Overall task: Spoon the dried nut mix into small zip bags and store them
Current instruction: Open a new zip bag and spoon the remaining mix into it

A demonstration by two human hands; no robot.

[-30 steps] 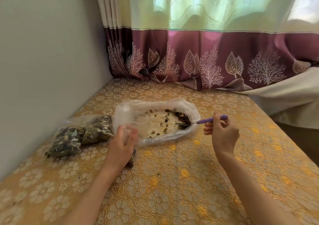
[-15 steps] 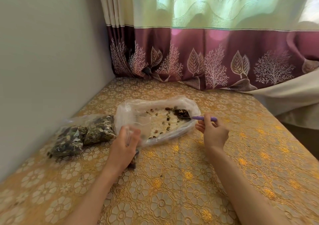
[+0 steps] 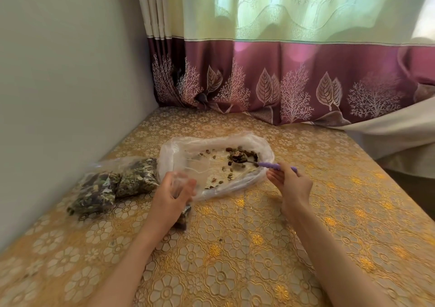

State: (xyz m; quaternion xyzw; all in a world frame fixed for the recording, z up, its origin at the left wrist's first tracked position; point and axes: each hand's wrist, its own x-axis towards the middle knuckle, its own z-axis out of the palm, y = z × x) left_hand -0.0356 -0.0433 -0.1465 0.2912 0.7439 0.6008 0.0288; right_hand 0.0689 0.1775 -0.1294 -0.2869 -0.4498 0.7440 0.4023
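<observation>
A big clear plastic bag [image 3: 179, 151] lies open on the table, with scattered nut mix [image 3: 229, 165] inside and a small heap at its far right corner. My right hand [image 3: 290, 185] grips a purple-handled spoon [image 3: 268, 165]; its bowl holds a load of nuts just above that heap. My left hand [image 3: 170, 197] pinches a small clear zip bag [image 3: 182, 209] upright at the big bag's near left edge; a little dark mix shows at its bottom under my palm.
Filled zip bags [image 3: 115, 184] of dark mix lie inside a clear bag by the grey wall [image 3: 58, 94] on the left. The table wears a gold floral cloth [image 3: 235, 248]. A maroon and green curtain [image 3: 282, 76] hangs behind.
My right hand pushed the spoon left into the heap and now lifts it loaded. My left hand with the small bag stayed near the big bag's edge.
</observation>
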